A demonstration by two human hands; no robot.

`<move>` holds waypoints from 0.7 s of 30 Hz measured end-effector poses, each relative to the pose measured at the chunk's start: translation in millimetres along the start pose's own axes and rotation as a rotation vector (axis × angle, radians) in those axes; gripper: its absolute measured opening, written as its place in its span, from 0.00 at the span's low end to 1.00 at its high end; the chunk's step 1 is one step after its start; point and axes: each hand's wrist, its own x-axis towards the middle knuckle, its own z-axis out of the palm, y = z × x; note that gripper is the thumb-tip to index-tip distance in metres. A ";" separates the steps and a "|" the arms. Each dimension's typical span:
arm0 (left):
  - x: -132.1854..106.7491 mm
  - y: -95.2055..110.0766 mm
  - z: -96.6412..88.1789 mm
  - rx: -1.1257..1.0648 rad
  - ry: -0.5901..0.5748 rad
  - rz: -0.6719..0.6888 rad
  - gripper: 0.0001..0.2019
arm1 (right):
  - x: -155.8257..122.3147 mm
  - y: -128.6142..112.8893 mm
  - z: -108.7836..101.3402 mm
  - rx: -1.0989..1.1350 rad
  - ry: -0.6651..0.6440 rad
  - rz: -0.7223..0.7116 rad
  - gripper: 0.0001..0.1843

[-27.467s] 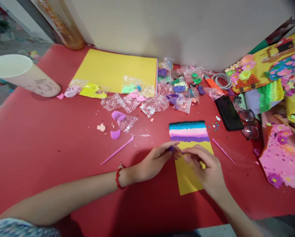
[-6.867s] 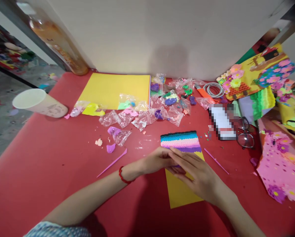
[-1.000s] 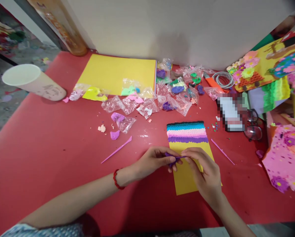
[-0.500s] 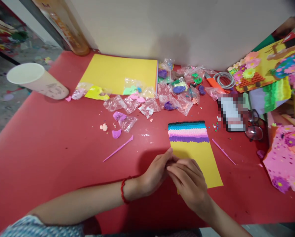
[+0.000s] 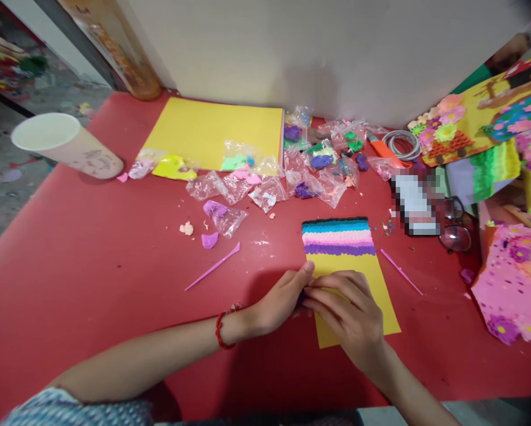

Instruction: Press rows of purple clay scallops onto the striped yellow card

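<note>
My left hand (image 5: 277,303) is closed, thumb up, around a small lump of dark purple clay (image 5: 300,298); most of the lump is hidden by the fingers. The fingertips of my right hand (image 5: 353,309) pinch at the same lump. Both hands are over the lower left part of a yellow card (image 5: 340,264). Across the card's top run scalloped clay bands (image 5: 338,236) in black, blue, white, pink and purple. One pink modelling tool (image 5: 212,266) lies left of the hands, another pink tool (image 5: 402,272) right of the card.
Small clay bags (image 5: 322,160) crowd the back, partly over a large yellow sheet (image 5: 221,127). A paper cup (image 5: 70,145) leans at the left edge, near a bottle (image 5: 127,59). Phone (image 5: 415,204), glasses (image 5: 456,236) and clay-decorated pictures (image 5: 509,284) occupy the right.
My hands have shifted slightly; the right fingers are a little farther from the left palm, and dark purple clay now shows between them.
</note>
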 end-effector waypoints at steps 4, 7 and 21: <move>-1.0 -2.6 -4.5 0.045 -0.070 0.065 0.28 | 2.4 1.2 -2.0 0.017 -0.060 -0.016 0.05; -0.2 -3.0 -7.5 0.098 -0.137 0.105 0.27 | 1.1 -0.5 -1.3 0.032 -0.040 -0.011 0.05; 5.2 8.1 -26.4 0.145 -0.074 0.192 0.10 | 4.6 19.4 -2.7 0.715 0.230 0.865 0.06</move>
